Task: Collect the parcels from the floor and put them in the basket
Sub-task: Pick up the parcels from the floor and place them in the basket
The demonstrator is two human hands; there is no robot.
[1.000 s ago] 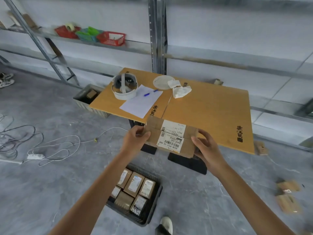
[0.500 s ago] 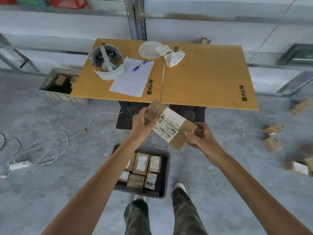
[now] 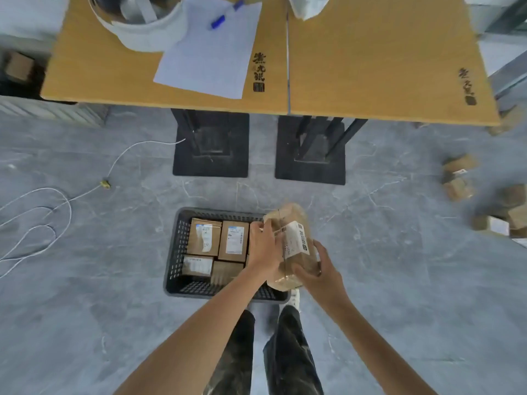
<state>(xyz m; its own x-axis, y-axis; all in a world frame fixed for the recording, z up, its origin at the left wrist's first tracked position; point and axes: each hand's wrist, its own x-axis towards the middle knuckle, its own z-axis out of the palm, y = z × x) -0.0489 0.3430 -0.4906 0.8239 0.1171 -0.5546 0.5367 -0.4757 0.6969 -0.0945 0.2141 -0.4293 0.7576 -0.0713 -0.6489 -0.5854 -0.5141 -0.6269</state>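
A brown cardboard parcel (image 3: 293,246) with a white label is held between both hands over the right end of the dark plastic basket (image 3: 174,252). My left hand (image 3: 263,246) grips its left side and my right hand (image 3: 316,273) grips its near right corner. The basket stands on the grey floor and holds several labelled parcels (image 3: 233,240) lying flat. More parcels (image 3: 459,178) lie on the floor at the far right, blurred.
Two yellow tabletops (image 3: 370,67) on black pedestal bases (image 3: 211,143) stand just beyond the basket, carrying a white headset, a sheet of paper and a blue pen. White cable (image 3: 42,212) loops over the floor at left. My legs and a shoe show below the basket.
Both hands have lowered the parcel from chest height in front of the table down to the basket's right end, turning it more upright. My view has tilted down.
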